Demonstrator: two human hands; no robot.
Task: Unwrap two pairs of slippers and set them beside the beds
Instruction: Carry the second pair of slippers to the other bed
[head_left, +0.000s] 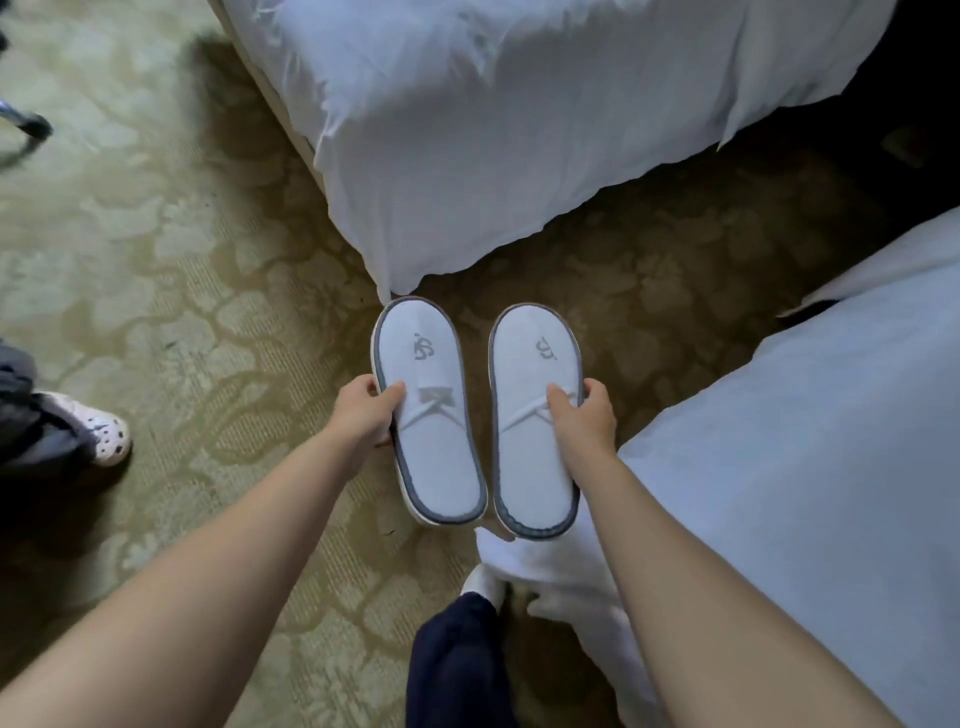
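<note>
View from the head camera, looking down, read from left to right. At the left edge of the frame stands another person's white clog below a dark trouser leg, and in the upper left corner lies a dark wheel, which is blurred. The patterned beige carpet fills the left half.

Left of centre, the left hand grips the outer edge of the left slipper, with the thumb on the white top face and the fingers curled under the sole. Just beside it, apart by a narrow gap, is the right slipper; the right hand clamps its outer edge in the same way, thumb laid by the crossed strap.

Both slippers are unwrapped, white with a grey rim and a grey mark near the toe. They lie parallel with toes toward the top of the frame, in the middle of the picture over the carpet between the two beds (whether the soles touch the carpet cannot be told).

The toe of the left slipper is near the hanging corner of the white sheet of the upper bed. The second bed fills the lower right, its sheet close to the right forearm. At the bottom centre are the person's own dark trouser leg and a white-socked foot.
</note>
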